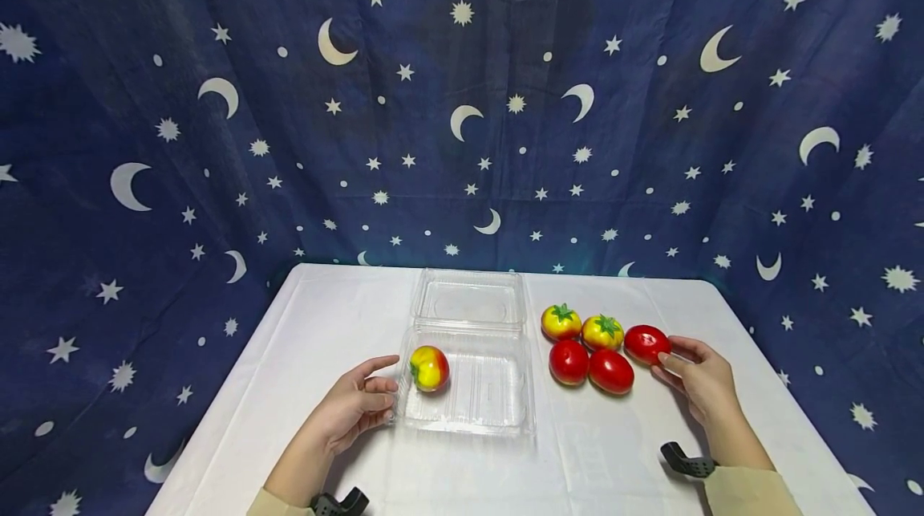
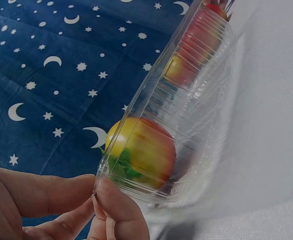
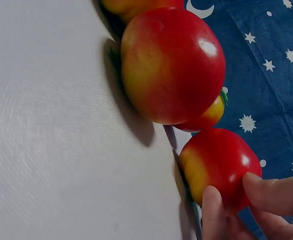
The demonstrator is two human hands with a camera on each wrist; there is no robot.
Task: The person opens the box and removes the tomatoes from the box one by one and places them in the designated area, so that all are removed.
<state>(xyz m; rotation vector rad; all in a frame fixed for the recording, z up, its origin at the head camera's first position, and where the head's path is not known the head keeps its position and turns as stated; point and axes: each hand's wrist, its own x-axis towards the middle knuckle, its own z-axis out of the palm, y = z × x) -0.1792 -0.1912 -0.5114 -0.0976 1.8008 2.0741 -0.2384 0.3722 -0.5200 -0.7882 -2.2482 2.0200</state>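
A clear plastic clamshell container [image 1: 494, 388] lies open on the table, its lid folded back toward the far edge. One shiny yellow-and-red tomato [image 1: 431, 369] sits on its side in the container's left part, green leaves facing left. At the container's left rim, my left hand [image 1: 354, 405] pinches the edge between thumb and fingers, as the left wrist view [image 2: 114, 207] shows. My right hand [image 1: 700, 379] holds the rightmost red tomato [image 1: 642, 343] with thumb and fingertips; that tomato [image 3: 219, 167] appears at the lower right of the right wrist view.
Left of the held tomato are two yellow tomatoes with green tops [image 1: 561, 323] behind two red ones [image 1: 611, 372], close together. A white cloth [image 1: 462, 476] covers the table. Behind it hangs a dark blue curtain [image 1: 433, 203] with moons and stars.
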